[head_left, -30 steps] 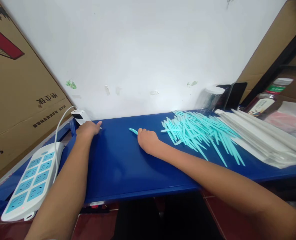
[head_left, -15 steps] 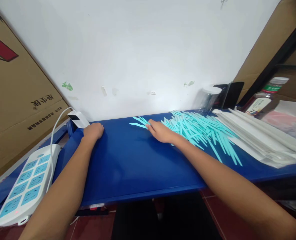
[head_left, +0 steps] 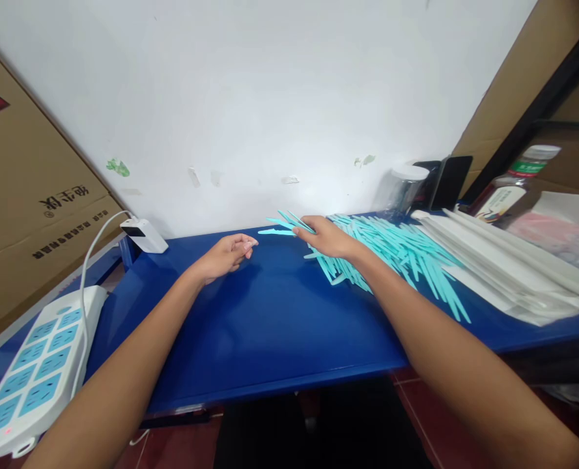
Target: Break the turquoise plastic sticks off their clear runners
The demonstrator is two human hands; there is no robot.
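Observation:
My right hand (head_left: 322,236) is closed around several thin turquoise plastic sticks (head_left: 279,230), which fan out to the left from between thumb and fingers; at least one has a stepped tip. Behind and below that hand spreads a loose pile of the same sticks (head_left: 396,247) on the blue tabletop (head_left: 250,326). My left hand (head_left: 228,257) hovers over the table, just left of the held sticks and apart from them. Its fingers are curled, thumb and forefinger together, and no object shows in them.
At the left are a white power strip (head_left: 35,365), a white charger (head_left: 145,236) with a cable and a large cardboard box (head_left: 30,169). To the right lie stacked clear plastic packets (head_left: 508,273). A clear jar (head_left: 402,189), dark phone (head_left: 454,182) and bottle (head_left: 514,185) stand behind.
My left hand has left the spot beside the charger and come right, toward the held sticks. My right hand has shifted slightly up and right, still gripping its sticks. The view has turned a little.

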